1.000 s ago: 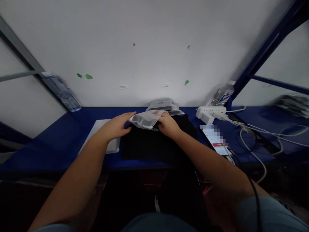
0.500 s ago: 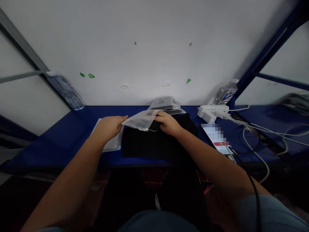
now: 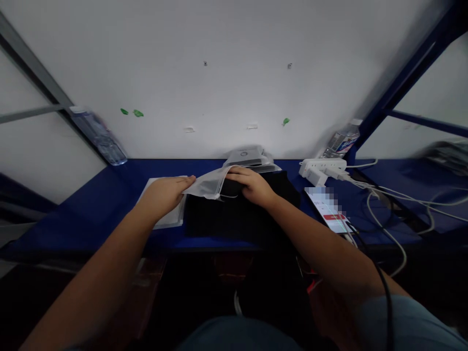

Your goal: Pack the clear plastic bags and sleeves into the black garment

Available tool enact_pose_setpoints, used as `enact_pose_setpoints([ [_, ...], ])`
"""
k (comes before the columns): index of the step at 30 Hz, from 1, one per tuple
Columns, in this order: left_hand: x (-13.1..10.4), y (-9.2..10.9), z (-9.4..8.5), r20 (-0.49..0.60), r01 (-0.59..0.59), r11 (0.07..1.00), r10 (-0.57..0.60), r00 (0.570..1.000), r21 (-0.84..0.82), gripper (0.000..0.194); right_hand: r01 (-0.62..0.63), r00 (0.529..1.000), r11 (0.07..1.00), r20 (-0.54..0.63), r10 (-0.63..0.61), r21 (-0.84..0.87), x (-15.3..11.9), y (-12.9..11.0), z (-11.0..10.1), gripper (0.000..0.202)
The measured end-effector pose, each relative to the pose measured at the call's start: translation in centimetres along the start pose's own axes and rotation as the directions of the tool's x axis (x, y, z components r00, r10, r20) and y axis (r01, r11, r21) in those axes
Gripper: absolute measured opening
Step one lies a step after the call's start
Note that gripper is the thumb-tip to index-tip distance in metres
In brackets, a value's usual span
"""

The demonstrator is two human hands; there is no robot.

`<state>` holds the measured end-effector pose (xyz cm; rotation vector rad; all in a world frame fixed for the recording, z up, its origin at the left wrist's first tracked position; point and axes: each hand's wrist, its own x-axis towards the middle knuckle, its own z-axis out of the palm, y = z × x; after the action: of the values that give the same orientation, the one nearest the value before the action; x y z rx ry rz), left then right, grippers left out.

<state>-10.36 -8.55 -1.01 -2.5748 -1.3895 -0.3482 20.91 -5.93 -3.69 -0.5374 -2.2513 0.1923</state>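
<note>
My left hand (image 3: 166, 194) pinches the left end of a frosted plastic bag (image 3: 204, 185). The bag's mouth faces right and has a pale strip along its edge. My right hand (image 3: 256, 187) is at that mouth, fingers over the bag's upper edge and thumb lower down. Between them is a dark item (image 3: 232, 187) whose kind I cannot make out; part of it is at the opening. A thin white line hangs by the mouth. Beneath both hands lies black cloth (image 3: 219, 219), and a stack of flat frosted bags (image 3: 170, 217) lies under my left hand and wrist.
Behind my right hand is a pile of packed frosted bags (image 3: 244, 156). To the right are a phone (image 3: 329, 209), a white power strip (image 3: 323, 165) with cables, and a bottle (image 3: 341, 140). Another bottle (image 3: 100, 136) leans at the left. A white wall (image 3: 234, 87) closes off the blue table (image 3: 91, 200).
My right hand and the bag's mouth have shifted slightly left, toward my left hand. The bag looks more bunched, and more of the dark item shows by the right fingers.
</note>
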Motion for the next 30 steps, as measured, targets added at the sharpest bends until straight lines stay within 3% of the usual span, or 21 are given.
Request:
enact_pose_setpoints([
  [4, -0.5, -0.2, 0.1, -0.019, -0.001, 0.999, 0.0, 1.0, -0.032, 0.058, -0.05, 0.998, 0.998, -0.032, 0.049, -0.033, 0.0, -0.6, 0.0, 0.084],
  [9, -1.0, 2.7, -1.3, -0.181, -0.107, 0.987, 0.084, 0.98, -0.121, 0.065, -0.074, 0.997, 0.978, -0.015, 0.072, -0.194, 0.3, -1.5, 0.7, 0.075],
  [12, -0.9, 4.9, -1.6, -0.238, -0.27, 0.956, 0.237, 0.942, -0.118, 0.052, -0.054, 0.998, 0.977, 0.015, 0.059, -0.206, 0.4, -1.6, 1.0, 0.068],
  [15, -0.7, 6.0, -1.0, -0.247, -0.34, 0.935, 0.308, 0.919, -0.099, 0.036, -0.044, 0.998, 0.977, 0.042, 0.053, -0.207, 0.4, -1.5, 1.2, 0.061],
  [20, -0.5, 6.0, 0.1, -0.296, -0.358, 0.927, 0.313, 0.903, -0.113, 0.027, -0.026, 0.997, 0.981, 0.072, 0.041, -0.193, 0.5, -1.4, 1.5, 0.059],
  [27, -0.2, 5.5, 0.7, -0.402, -0.48, 0.872, 0.406, 0.821, -0.099, 0.02, -0.083, 0.996, 0.989, 0.001, 0.084, -0.121, 0.6, -0.9, 1.7, 0.069],
  [30, -0.1, 5.3, 0.8, -0.468, -0.539, 0.842, 0.464, 0.752, -0.031, 0.02, -0.101, 0.995, 0.988, -0.017, 0.1, -0.12, 0.6, -0.8, 1.7, 0.07],
])
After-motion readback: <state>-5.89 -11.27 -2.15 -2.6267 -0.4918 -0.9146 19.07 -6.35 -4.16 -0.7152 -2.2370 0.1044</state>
